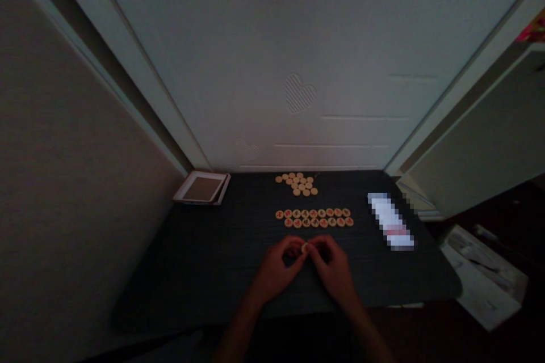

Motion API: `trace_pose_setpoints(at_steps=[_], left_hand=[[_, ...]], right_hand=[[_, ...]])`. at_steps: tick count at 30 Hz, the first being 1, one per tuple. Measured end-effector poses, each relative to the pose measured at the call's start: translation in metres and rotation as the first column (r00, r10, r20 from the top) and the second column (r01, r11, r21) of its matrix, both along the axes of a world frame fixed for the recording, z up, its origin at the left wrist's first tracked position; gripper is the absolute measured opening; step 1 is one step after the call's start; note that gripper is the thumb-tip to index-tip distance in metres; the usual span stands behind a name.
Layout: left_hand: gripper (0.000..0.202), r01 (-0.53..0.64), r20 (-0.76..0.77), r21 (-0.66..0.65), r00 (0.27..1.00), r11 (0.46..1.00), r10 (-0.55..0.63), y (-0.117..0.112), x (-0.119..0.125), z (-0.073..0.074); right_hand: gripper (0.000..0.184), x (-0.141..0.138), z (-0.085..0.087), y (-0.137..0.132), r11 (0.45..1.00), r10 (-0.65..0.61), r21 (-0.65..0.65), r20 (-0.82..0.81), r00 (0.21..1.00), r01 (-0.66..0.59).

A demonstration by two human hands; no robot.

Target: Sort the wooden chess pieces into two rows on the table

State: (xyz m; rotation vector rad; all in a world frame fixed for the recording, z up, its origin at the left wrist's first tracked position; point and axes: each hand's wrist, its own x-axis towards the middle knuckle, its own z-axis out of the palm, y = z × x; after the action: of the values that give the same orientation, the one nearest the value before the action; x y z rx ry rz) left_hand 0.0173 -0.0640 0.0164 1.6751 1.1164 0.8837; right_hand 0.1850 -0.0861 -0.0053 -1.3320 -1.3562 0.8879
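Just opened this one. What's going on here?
A person holds a small round disc between the left hand and right hand, above a dark table. Just beyond the hands lie two rows of marked discs, with red or dark markings. Farther back sits a loose cluster of discs with no markings visible. A shallow box stands at the table's far left corner.

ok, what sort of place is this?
Probably a room in a home: a dark table by a white panel with heart patterns, and rows of round marked pieces on the tabletop.
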Motion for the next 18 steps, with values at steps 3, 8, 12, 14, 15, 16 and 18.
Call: trace_pose_setpoints(at_steps=[3, 8, 12, 14, 15, 16, 18], left_hand=[[0.018, -0.005, 0.016, -0.004, 1.0, 1.0, 0.005, -0.0003, 0.0008, 0.0007], [0.019, -0.023, 0.026, -0.004, 0.999, 1.0, 0.023, -0.0003, 0.0013, 0.0026], [0.022, -0.01, 0.029, -0.011, 1.0, 1.0, 0.01, 0.0004, 0.0002, 0.0026], [0.023, -0.009, 0.024, -0.009, 1.0, 1.0, 0.01, 0.0007, -0.0003, 0.0021], [0.024, -0.011, 0.021, -0.008, 1.0, 1.0, 0.011, 0.0008, -0.0005, 0.0017], [0.024, -0.011, 0.02, -0.007, 1.0, 1.0, 0.012, 0.0008, -0.0006, 0.0013], [0.023, -0.01, 0.02, -0.005, 1.0, 1.0, 0.01, 0.0008, -0.0008, 0.0005]], right_hand=[[0.014, 0.0002, 0.0004, -0.0004, 1.0, 0.0, 0.001, -0.015, 1.0, 0.0], [0.012, -0.0007, 0.0027, -0.0021, 1.0, -0.001, 0.014, -0.02, 1.0, 0.001], [0.014, -0.0012, 0.0039, -0.0019, 1.0, 0.004, 0.028, -0.019, 1.0, -0.003], [0.015, -0.0014, 0.0041, -0.0014, 0.999, 0.01, 0.039, -0.018, 1.0, -0.01], [0.015, -0.0016, 0.004, -0.0011, 0.999, 0.015, 0.043, -0.016, 1.0, -0.014], [0.015, -0.0018, 0.0038, -0.0008, 0.999, 0.015, 0.047, -0.013, 1.0, -0.015], [0.015, -0.0023, 0.0027, -0.0003, 0.998, 0.008, 0.054, -0.004, 1.0, -0.007]])
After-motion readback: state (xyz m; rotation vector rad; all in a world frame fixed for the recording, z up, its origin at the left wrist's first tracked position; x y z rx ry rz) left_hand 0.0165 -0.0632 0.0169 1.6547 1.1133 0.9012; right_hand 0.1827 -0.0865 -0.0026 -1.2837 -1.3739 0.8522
